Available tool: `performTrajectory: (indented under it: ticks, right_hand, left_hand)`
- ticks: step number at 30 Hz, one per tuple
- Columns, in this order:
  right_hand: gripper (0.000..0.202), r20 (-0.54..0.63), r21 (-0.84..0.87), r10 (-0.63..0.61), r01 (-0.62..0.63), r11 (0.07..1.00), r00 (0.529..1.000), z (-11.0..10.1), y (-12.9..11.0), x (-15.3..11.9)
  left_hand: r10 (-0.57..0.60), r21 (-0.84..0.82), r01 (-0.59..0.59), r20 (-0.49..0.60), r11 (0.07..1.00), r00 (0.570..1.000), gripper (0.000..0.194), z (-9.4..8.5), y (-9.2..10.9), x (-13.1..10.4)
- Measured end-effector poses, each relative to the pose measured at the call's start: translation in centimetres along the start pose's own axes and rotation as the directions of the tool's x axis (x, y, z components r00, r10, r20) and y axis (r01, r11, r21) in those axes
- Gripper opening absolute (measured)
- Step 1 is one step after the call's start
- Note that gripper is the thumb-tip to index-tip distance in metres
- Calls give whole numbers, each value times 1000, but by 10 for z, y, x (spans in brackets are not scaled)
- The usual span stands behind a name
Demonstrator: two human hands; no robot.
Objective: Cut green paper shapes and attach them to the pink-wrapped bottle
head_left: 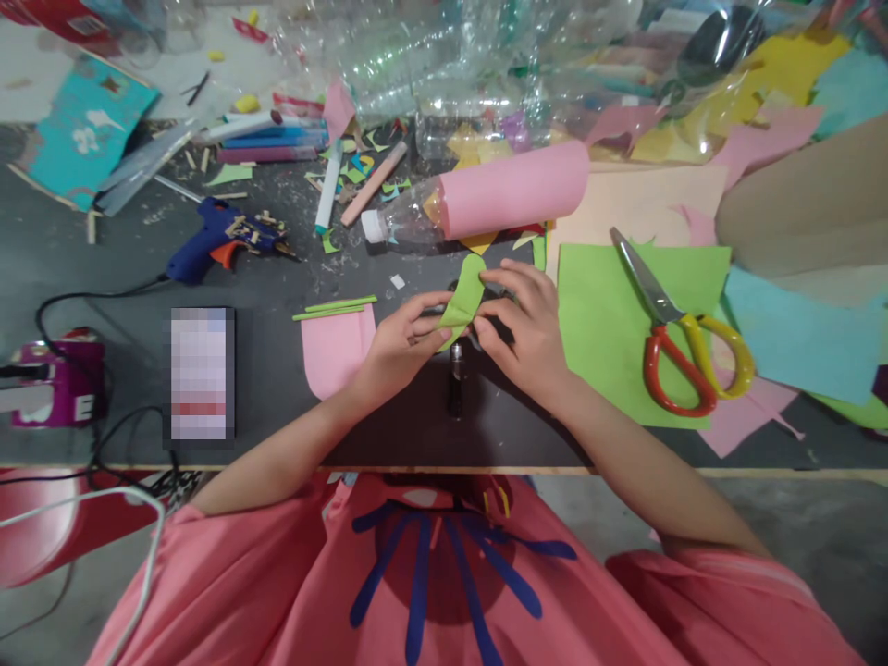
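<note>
Tabletop (395, 430), dark grey, stretches across the middle of the frame, with my pink-red shirt (312, 573) filling the bottom below its edge. Clear plastic bottles (375, 65) crowd the top of the frame. Right of centre lies a light green sheet (597, 342), and above my hands a bottle wrapped in pink paper (517, 190) rests on its side, white cap to the left. Scissors (664, 307) with red and yellow handles lie across the green sheet, and a blue glue gun (208, 245) sits in the upper left

At the centre my left hand (409, 338) holds a small green strip (466, 294) between thumb and fingers at its lower left, while my right hand (524, 328) pinches its right edge. Left of them is a phone (201, 375); nearer, a pink paper piece (333, 351) with rounded lower corners, two thin green rolls (339, 308) along its top. Below the strip lies a black-and-silver stick (456, 384), and above my left hand a tiny white scrap (397, 281)
</note>
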State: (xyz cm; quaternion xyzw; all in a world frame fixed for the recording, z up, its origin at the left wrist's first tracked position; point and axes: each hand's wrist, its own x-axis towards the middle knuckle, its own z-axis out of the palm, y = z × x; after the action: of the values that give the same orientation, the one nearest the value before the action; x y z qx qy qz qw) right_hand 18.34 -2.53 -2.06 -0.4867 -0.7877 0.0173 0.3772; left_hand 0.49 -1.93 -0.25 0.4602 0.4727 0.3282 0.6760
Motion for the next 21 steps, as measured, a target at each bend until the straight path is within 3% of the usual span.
performTrajectory:
  ticks: [15,21]
  right_hand:
    - [13,35,-18,31,-30,999,999,1,-1,0]
    - [13,6,64,63,-63,996,998,-3,2,1]
  left_hand:
    - [36,61,-37,8,997,999,40,1,-1,-1]
    - [-11,-41,12,25,999,1000,41,1,0,0]
